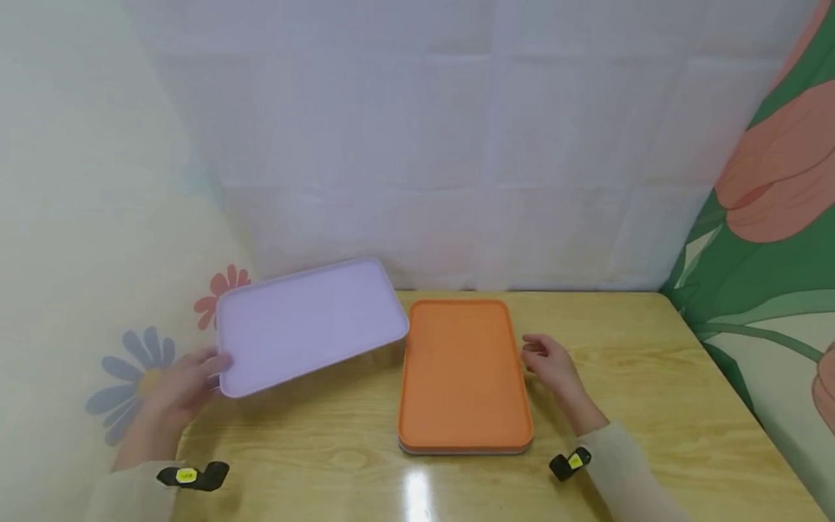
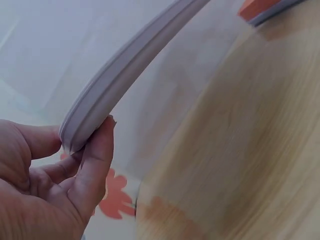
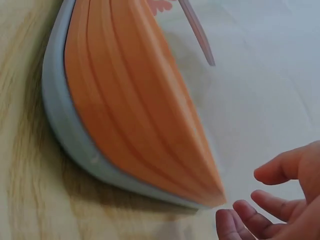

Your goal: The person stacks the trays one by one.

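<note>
My left hand (image 1: 185, 384) pinches the near-left corner of a lavender rectangular tray (image 1: 309, 326) between thumb and fingers. That tray is held tilted above the left side of the table, its right corner close to an orange tray (image 1: 463, 377). In the left wrist view the thumb lies on one face of the tray's rim (image 2: 117, 75) and fingers on the other. The orange tray lies on top of a stack, with a pale grey-blue tray (image 3: 55, 95) at the bottom. Just right of the stack, my right hand (image 1: 551, 366) hovers with loosely bent fingers, holding nothing.
The wooden table (image 1: 620, 377) ends at a white cloth backdrop (image 1: 457, 167). A flower-patterned wall (image 1: 776, 167) stands along the right, and a pale wall with painted flowers (image 1: 150, 380) along the left, close to the left hand.
</note>
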{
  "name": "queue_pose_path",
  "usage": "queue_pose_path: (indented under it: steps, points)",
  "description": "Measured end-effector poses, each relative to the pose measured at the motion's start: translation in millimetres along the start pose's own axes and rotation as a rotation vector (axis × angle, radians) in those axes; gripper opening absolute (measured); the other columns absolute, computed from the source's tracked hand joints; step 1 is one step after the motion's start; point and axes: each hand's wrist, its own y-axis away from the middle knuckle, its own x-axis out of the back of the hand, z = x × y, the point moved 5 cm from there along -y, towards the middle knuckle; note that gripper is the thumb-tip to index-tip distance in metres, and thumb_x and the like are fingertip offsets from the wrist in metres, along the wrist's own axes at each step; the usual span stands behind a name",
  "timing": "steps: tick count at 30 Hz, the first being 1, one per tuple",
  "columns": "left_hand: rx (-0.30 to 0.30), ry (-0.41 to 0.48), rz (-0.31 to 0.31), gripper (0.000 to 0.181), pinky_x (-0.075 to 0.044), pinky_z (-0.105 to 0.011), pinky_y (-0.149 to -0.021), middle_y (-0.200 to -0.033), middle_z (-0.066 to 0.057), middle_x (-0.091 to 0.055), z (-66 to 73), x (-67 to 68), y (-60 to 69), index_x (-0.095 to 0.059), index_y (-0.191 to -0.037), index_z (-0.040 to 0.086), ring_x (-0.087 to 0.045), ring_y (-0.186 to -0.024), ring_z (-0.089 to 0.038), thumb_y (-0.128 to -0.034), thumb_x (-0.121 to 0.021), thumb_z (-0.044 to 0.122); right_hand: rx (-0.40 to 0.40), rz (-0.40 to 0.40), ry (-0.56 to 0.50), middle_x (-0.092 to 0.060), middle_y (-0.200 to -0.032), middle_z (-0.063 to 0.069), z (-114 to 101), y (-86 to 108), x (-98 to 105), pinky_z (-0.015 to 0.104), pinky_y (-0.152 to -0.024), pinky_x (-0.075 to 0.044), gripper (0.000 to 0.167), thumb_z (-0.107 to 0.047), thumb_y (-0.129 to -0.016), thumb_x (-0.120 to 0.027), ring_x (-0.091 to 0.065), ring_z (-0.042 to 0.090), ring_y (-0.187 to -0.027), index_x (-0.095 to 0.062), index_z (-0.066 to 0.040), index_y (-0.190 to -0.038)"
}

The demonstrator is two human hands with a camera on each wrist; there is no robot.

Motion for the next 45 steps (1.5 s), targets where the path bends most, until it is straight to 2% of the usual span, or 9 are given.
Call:
queue_pose_path:
  steps: [4,6,14,17,21,30,35,40,45]
  points:
    - [-0.035,0.098,0.010,0.052,-0.058,-0.024,-0.080,-0.097,0.016,-0.065,5.1,-20.1,6.5,-0.039,-0.142,-0.005,-0.065,-0.090,-0.006,-0.1038,-0.058,0.024,0.075,0.040,0.050,-0.061,-0.125,0.027,-14,9.3,0,0.032,-0.086,-0.056,0.039,-0.003,-0.096,-0.059,-0.061,0.034,-0.110,-0.057,0.008,-0.133]
    - [-0.038,0.107,0.017,0.053,-0.058,-0.024,-0.080,-0.098,0.016,-0.065,7.2,-30.7,8.9,-0.038,-0.143,-0.004,-0.065,-0.090,-0.007,-0.1033,-0.059,0.025,0.099,0.024,0.020,-0.061,-0.125,0.028,-20,15.1,-4,0.030,-0.083,-0.056,0.039,-0.002,-0.095,-0.060,-0.063,0.030,-0.107,-0.056,0.008,-0.133]
    - [-0.055,0.200,0.018,0.070,-0.059,-0.026,-0.082,-0.098,0.015,-0.067,15.9,-75.9,16.4,-0.020,-0.154,-0.005,-0.067,-0.092,-0.006,-0.1040,-0.057,0.026,0.090,-0.176,-0.287,-0.055,-0.134,0.032,-30,36.6,-35,0.032,-0.091,-0.057,0.046,0.003,-0.097,-0.057,-0.064,0.023,-0.110,-0.045,0.013,-0.140]
    - [-0.070,0.268,0.021,0.057,-0.060,-0.027,-0.080,-0.097,0.013,-0.069,19.8,-92.2,17.4,-0.029,-0.149,-0.001,-0.068,-0.091,-0.007,-0.1042,-0.057,0.022,0.052,-0.250,-0.388,-0.053,-0.137,0.032,-30,43.0,-48,0.035,-0.095,-0.056,0.051,0.001,-0.097,-0.057,-0.066,0.022,-0.110,-0.041,0.012,-0.144]
    - [-0.098,0.318,0.013,0.041,-0.060,-0.027,-0.077,-0.095,0.011,-0.069,26.6,-114.9,19.1,-0.036,-0.139,0.000,-0.068,-0.089,-0.008,-0.1049,-0.054,0.015,0.017,-0.281,-0.511,-0.052,-0.140,0.030,-33,50.5,-63,0.037,-0.096,-0.055,0.056,-0.001,-0.097,-0.058,-0.067,0.022,-0.111,-0.036,0.011,-0.147]
    - [-0.100,0.373,0.010,0.034,-0.060,-0.029,-0.077,-0.101,0.008,-0.064,37.0,-167.3,19.1,-0.040,-0.133,0.003,-0.067,-0.089,-0.011,-0.1039,-0.054,0.009,-0.055,-0.240,-0.794,-0.063,-0.116,0.007,-37,58.2,-93,0.042,-0.095,-0.056,0.053,0.001,-0.099,-0.053,-0.068,0.019,-0.102,-0.032,0.006,-0.147]
    - [-0.111,0.416,-0.001,0.030,-0.060,-0.031,-0.075,-0.102,0.003,-0.063,41.3,-192.9,17.3,-0.042,-0.130,0.005,-0.066,-0.088,-0.014,-0.1027,-0.054,0.005,-0.049,-0.189,-0.904,-0.063,-0.108,0.003,-42,59.9,-99,0.045,-0.097,-0.055,0.037,0.001,-0.099,-0.054,-0.067,0.018,-0.097,-0.043,-0.002,-0.134]
    - [-0.121,0.436,-0.004,0.030,-0.060,-0.032,-0.073,-0.103,0.001,-0.062,44.6,-212.0,16.7,-0.042,-0.129,0.004,-0.065,-0.086,-0.015,-0.1016,-0.054,0.003,-0.049,-0.121,-0.990,-0.063,-0.100,0.000,-45,58.2,-99,0.042,-0.094,-0.056,0.019,0.001,-0.100,-0.052,-0.065,0.016,-0.093,-0.050,-0.010,-0.115]
    - [-0.125,0.467,-0.004,0.031,-0.059,-0.031,-0.071,-0.105,0.000,-0.060,43.8,-224.2,16.1,-0.040,-0.130,0.004,-0.065,-0.086,-0.015,-0.1018,-0.053,0.002,-0.076,-0.049,-1.043,-0.061,-0.095,-0.001,-47,55.7,-96,0.036,-0.087,-0.057,0.021,0.001,-0.101,-0.051,-0.062,0.015,-0.090,-0.049,-0.012,-0.117]
